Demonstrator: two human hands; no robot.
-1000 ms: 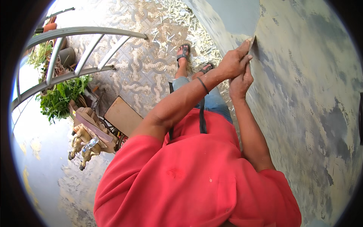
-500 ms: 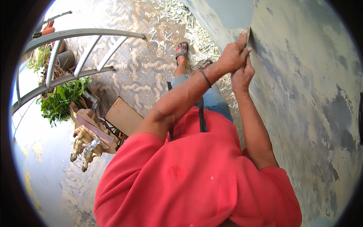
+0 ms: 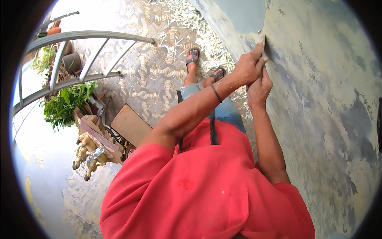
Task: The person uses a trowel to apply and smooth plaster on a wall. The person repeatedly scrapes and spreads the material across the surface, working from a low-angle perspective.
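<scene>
Both hands are together at the wall [image 3: 326, 99] on my right. My left hand [image 3: 247, 67], with a dark band around its wrist, is closed around a scraper [image 3: 263, 41] whose thin blade sticks out past the fingertips against the wall. My right hand [image 3: 260, 88] is closed just below and against the left one, apparently on the same tool; the handle is hidden by the fingers. Just beyond the blade is the ragged lower edge of a smooth grey paint patch [image 3: 246, 18]. Around it the wall is mottled pale yellow and grey.
Paint flakes [image 3: 217, 49] litter the patterned tile floor [image 3: 139, 59] along the wall's foot, near my sandalled feet [image 3: 192, 56]. To the left stand a curved metal railing [image 3: 91, 36], leafy plants [image 3: 65, 103], a brown board [image 3: 130, 124] and horse figurines [image 3: 89, 155].
My hands and the scraper have drawn back slightly toward me, so the blade now sits a little short of the grey patch's edge. The view has shifted slightly.
</scene>
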